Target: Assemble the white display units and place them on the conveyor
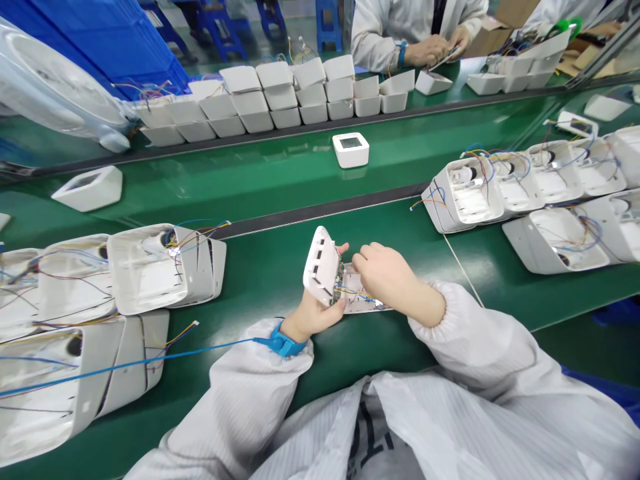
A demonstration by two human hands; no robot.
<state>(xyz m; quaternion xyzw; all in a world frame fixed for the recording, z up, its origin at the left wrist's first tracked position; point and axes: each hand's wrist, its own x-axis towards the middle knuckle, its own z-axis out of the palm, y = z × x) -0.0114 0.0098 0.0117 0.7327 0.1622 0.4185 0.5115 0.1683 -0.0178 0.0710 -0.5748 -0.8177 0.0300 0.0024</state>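
Observation:
My left hand [319,315] grips a white plastic housing half [320,268], tilted up, with dark slots on its outer face. A green circuit board [339,275] shows along its inner side. Beside it, to the right, a second white shell [353,305] lies open on the green bench. Yellow and blue wires [356,292] run between the board and this shell. Above the shell, my right hand [385,275] has its fingers curled closed; whatever they pinch is hidden. A blue wrist strap [284,341] with a cord circles my left wrist.
White casings with loose wires [150,270] stand nested at left, and more casings [470,193] at right. A white unit with a dark screen [351,149] sits on the green strip ahead. Behind are stacked white shells [273,97] and a co-worker's hands [433,52].

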